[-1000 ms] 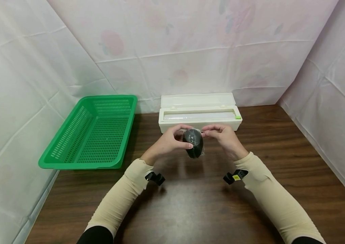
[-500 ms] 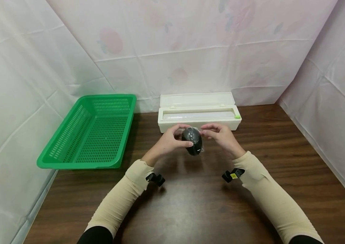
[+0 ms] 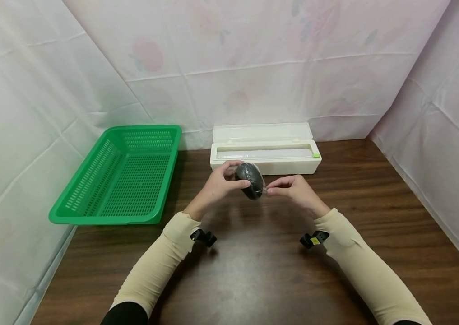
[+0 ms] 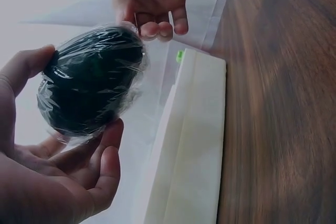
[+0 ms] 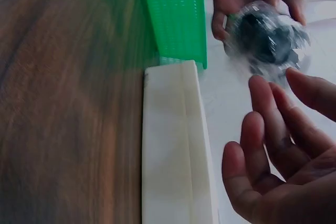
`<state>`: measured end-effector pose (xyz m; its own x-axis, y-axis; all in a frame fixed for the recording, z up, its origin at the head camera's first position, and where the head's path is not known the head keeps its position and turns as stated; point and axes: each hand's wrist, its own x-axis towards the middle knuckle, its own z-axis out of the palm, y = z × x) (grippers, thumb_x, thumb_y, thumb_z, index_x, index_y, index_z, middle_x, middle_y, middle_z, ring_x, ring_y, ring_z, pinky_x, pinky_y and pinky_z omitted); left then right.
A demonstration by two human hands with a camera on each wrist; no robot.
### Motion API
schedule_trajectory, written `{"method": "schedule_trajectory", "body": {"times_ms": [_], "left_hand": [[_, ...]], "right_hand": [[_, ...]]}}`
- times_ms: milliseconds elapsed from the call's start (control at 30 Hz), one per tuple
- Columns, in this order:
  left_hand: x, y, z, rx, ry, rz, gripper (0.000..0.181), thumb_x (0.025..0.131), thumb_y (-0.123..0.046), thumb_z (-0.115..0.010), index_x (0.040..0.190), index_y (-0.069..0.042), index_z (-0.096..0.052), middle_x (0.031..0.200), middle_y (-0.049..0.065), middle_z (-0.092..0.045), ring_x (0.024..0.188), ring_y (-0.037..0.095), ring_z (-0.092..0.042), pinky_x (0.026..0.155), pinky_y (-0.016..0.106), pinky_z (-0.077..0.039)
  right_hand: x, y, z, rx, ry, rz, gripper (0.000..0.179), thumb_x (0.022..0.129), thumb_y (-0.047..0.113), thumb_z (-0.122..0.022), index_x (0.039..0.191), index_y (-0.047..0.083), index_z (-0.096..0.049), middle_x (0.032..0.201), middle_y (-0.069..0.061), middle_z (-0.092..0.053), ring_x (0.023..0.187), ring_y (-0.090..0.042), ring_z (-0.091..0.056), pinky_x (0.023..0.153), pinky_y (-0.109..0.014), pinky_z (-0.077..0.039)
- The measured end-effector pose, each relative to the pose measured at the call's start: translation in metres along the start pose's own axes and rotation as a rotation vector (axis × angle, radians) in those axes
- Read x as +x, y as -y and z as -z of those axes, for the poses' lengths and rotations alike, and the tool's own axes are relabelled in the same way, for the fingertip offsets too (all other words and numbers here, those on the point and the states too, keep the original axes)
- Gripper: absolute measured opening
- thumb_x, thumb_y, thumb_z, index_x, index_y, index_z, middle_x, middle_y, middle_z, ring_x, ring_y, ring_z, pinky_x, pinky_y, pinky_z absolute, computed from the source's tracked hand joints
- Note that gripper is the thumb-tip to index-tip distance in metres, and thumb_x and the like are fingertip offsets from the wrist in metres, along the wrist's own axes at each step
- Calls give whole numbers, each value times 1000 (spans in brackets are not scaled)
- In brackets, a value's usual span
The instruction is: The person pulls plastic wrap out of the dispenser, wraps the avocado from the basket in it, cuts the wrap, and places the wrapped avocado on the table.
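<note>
A dark, egg-shaped thing [image 3: 250,181], wrapped in clear cling film, is held above the table; its exact kind is hard to tell. My left hand [image 3: 222,183] grips it from the left, thumb on the near side and fingers round the far side. In the left wrist view, the dark green wrapped thing [image 4: 94,80] sits between thumb and fingers, its film creased and shiny. My right hand [image 3: 296,192] pinches a loose end of cling film [image 3: 264,190] at its right side. The right wrist view shows the right hand [image 5: 286,150] close to the blurred wrapped thing [image 5: 268,40].
Behind the hands a white cling film box [image 3: 266,162] stands with its lid raised and a roll inside. To the left is a green perforated basket [image 3: 164,189]. White patterned cloth [image 3: 261,76] hangs around the brown wooden table [image 3: 237,280].
The wrapped thing has moved slightly left and up in my left hand and tilted. My right hand has lowered, from its upper right edge to its lower right side, drawing film out there.
</note>
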<state>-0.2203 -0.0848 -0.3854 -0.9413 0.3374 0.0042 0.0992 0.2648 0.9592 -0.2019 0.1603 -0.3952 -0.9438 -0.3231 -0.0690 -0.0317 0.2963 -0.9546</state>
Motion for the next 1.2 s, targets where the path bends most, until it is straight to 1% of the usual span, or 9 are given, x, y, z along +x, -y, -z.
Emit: {"method": "schedule_trajectory", "body": {"times_ms": [100,233,367,533,667,800,967,1100,1200], "left_hand": [[0,-1,-1,-27,4,-12,58,82,-16,-75,136,-12,-51,119,22,-68,109,28,-65,91,36,-52],[0,-1,-2,-66,14,2,59,83,-16,-74,137,-12,-51,123,22,-66,112,28,-64,95,39,-51],[0,-2,-3,-100,21,19,59,83,-15,-74,137,-13,-51,124,22,-66,112,28,-65,96,41,-50],[1,-2,-4,-53,27,16,60,82,-15,-75,137,-12,-50,124,22,-66,114,29,-64,94,39,-52],[1,-3,-5,-11,13,18,62,81,-16,-77,137,-14,-51,121,21,-67,113,29,-64,91,37,-52],[1,-2,-5,12,13,0,62,80,-18,-79,136,-15,-52,119,20,-68,111,27,-64,88,37,-53],[0,-1,-5,19,34,-22,63,80,-18,-79,136,-16,-51,119,19,-68,110,26,-64,87,36,-54],[-1,-2,-5,17,45,-32,62,80,-18,-79,136,-15,-51,118,18,-68,110,25,-64,87,35,-54],[-3,-5,-5,9,59,-38,60,80,-18,-79,134,-15,-53,119,18,-68,111,25,-64,87,35,-54]], "right_hand": [[-1,2,-6,-8,-45,31,24,83,13,-77,99,-6,-74,84,0,-76,81,-7,-68,80,-33,-55],[-2,6,-12,-8,-93,48,21,81,9,-78,94,-7,-74,81,1,-75,77,-6,-67,76,-30,-55],[-3,7,-12,-20,-78,56,21,81,8,-77,94,-8,-74,81,-1,-75,77,-5,-67,76,-30,-55],[-3,4,-4,-62,-36,45,23,84,12,-76,98,-5,-74,87,-5,-76,80,-6,-66,78,-32,-54],[-5,6,2,-80,-62,51,27,86,16,-75,106,-2,-73,96,-9,-74,82,-6,-63,78,-30,-53],[-5,10,4,-93,-64,95,42,85,16,-75,122,0,-65,110,-17,-70,95,-16,-65,84,-32,-53],[-4,13,1,-170,15,162,71,81,19,-80,143,6,-47,130,-17,-61,118,-33,-58,99,-50,-48],[-3,12,-4,-271,60,224,83,79,23,-82,148,6,-40,136,-18,-58,123,-35,-55,100,-55,-46],[-3,11,-7,-332,49,252,80,77,26,-83,145,6,-46,133,-15,-61,119,-32,-57,98,-53,-47]]}}
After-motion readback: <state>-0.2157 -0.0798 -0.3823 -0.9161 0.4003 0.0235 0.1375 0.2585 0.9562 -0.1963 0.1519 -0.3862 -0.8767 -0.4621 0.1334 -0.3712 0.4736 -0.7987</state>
